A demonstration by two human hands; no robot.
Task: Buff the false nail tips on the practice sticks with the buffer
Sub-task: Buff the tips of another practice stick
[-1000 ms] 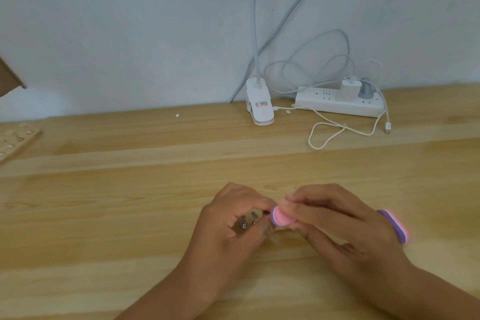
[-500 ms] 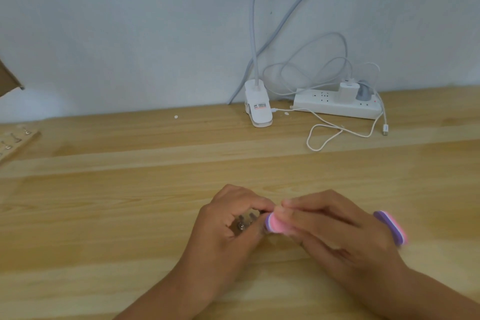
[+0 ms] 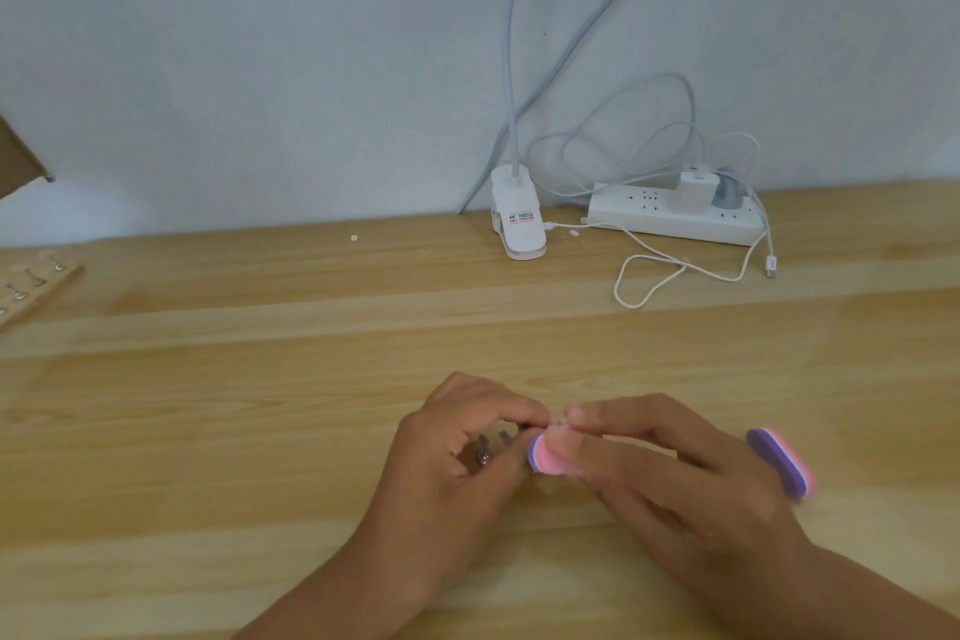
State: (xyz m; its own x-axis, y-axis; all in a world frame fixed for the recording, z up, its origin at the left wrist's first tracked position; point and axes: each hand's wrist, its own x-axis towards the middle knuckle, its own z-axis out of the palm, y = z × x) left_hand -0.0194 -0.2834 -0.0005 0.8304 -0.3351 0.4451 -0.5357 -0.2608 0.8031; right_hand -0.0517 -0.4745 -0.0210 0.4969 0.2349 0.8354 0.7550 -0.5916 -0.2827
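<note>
Left hand (image 3: 447,452): curling around a small bunch of practice sticks (image 3: 491,450), the fingers (image 3: 511,413) pinching them shut; one nail tip (image 3: 557,424) is poking out just beyond the fingertips, too small and blurred to judge its finish.
Right hand (image 3: 660,463): holding the buffer (image 3: 545,455), fingers pressed together along its length, thumb underneath.
Buffer: its pink-and-purple near end is touching the left fingertips, right below the nail tip; its far end is sticking out past the right hand's knuckles.
Change: over the last second the buffer's near end is sliding slightly leftward and downward against the tip, while the left hand is staying put.
Meaning: this is reading as one stroke of buffing in progress, not a switch of sticks.
Table (image 3: 208,431): lying bare beneath both hands.
</note>
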